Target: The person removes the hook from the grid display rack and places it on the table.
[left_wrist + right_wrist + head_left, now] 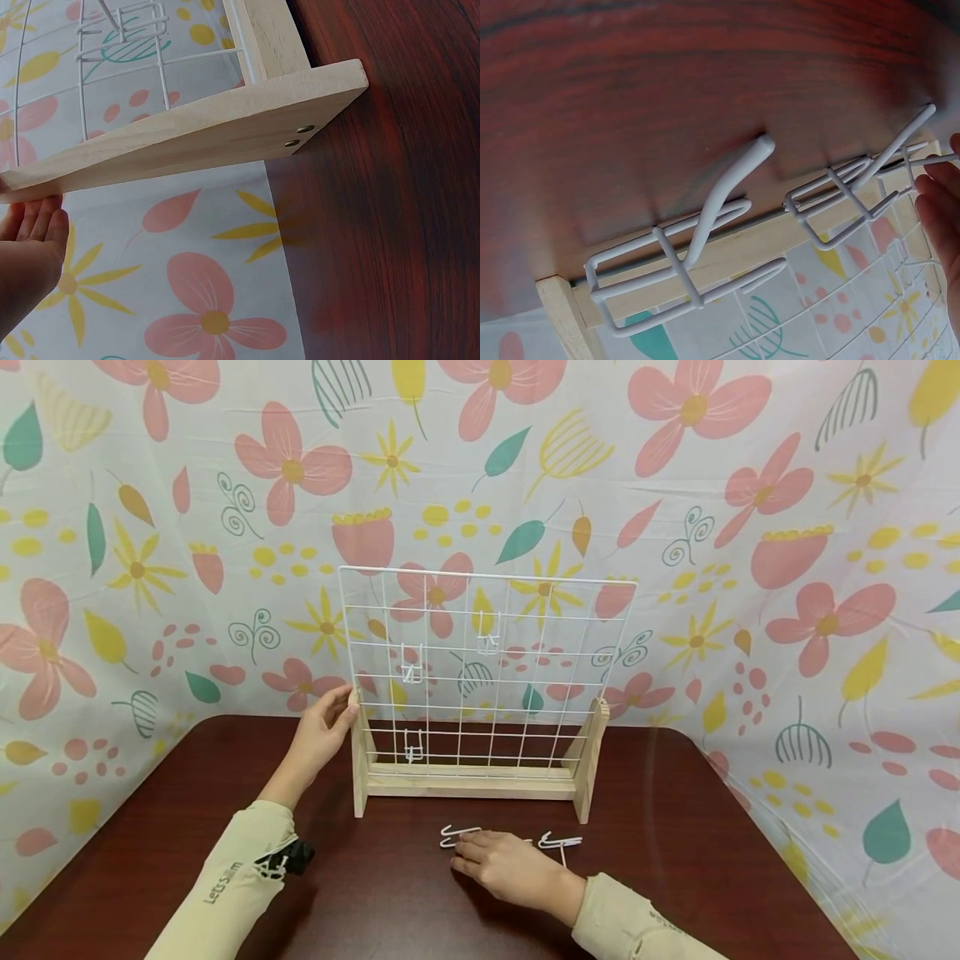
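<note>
A white wire grid panel [480, 672] stands in a pale wooden stand [472, 787]. My left hand [327, 720] holds the top of the stand's left upright [359, 764], its fingertips against the wood in the left wrist view. Three white wire hooks hang on the grid, among them an upper right hook [488, 642] and a lower left hook [414, 750]. Low over the table, the fingers of my right hand [510, 870] touch a loose wire hook [452, 837]; I cannot tell whether they pinch it. More loose hooks [682, 270] lie beside that hand.
The stand is on a dark reddish-brown wooden table [375, 893]. Behind it hangs a white cloth [225, 527] printed with flowers and leaves. A black wrist camera [288, 858] is strapped over the left sleeve.
</note>
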`<state>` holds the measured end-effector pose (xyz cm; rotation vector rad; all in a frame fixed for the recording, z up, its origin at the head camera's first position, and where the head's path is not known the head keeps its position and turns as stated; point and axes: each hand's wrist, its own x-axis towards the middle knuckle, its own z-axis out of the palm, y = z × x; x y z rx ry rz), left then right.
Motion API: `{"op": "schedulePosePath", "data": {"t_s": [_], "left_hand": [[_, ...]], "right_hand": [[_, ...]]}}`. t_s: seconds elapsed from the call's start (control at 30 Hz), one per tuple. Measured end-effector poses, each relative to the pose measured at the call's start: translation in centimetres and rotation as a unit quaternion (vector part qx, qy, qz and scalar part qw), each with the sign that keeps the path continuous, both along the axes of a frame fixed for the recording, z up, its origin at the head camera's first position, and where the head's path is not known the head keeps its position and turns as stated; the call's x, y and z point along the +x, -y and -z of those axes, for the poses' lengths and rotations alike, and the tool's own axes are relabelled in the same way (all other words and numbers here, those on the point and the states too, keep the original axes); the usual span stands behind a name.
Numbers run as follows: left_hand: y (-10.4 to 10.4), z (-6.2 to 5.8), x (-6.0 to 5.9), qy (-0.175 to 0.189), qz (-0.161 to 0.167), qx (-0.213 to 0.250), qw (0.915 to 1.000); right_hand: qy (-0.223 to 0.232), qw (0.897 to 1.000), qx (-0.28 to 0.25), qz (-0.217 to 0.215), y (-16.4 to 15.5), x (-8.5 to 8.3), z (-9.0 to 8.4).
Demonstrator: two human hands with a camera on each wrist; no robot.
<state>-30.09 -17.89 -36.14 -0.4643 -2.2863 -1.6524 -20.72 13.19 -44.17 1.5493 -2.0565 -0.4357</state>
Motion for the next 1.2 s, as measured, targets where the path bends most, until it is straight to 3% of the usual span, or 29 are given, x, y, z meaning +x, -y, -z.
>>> {"op": "schedulePosePath", "data": {"t_s": [0.27, 1.2], "left_hand": [[0.0, -0.2, 0.1, -0.002, 0.005, 0.007, 1.0], [0.0, -0.1, 0.0, 0.005, 0.009, 0.019, 0.9998]], "right_hand": [[0.013, 1.0, 0.012, 0.013, 0.3, 0.4, -0.2], [-0.038, 0.999, 0.029, -0.002, 1.2, 1.0, 0.2]]}}
